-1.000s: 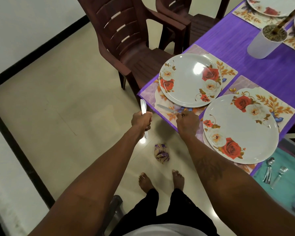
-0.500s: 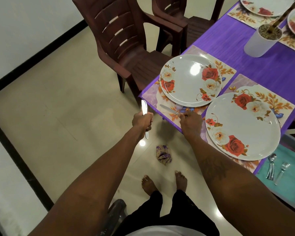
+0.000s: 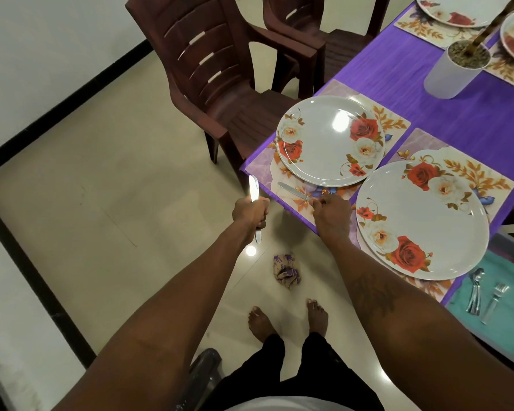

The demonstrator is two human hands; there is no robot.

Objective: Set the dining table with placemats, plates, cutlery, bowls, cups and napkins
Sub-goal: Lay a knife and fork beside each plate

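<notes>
My right hand (image 3: pixel 332 213) pinches the handle of a table knife (image 3: pixel 293 191) that lies on the floral placemat (image 3: pixel 291 180) at the table's near corner, just below a rose-patterned plate (image 3: pixel 330 140). My left hand (image 3: pixel 250 211) grips a second knife (image 3: pixel 253 191) in a fist, blade up, off the table's corner above the floor. A second rose plate (image 3: pixel 422 219) sits on its own placemat (image 3: pixel 484 179) to the right.
A purple cloth (image 3: pixel 457 114) covers the table. Two brown plastic chairs (image 3: pixel 217 84) stand at its left side. A white pot (image 3: pixel 451 69) stands further back. Spoons (image 3: pixel 476 293) and a fork (image 3: pixel 494 301) lie on a teal cloth (image 3: pixel 511 318) at right. A crumpled wrapper (image 3: pixel 286 271) lies on the floor.
My right hand and the knife it holds have stayed on the placemat, shifting only slightly. My left hand keeps its knife upright in about the same place.
</notes>
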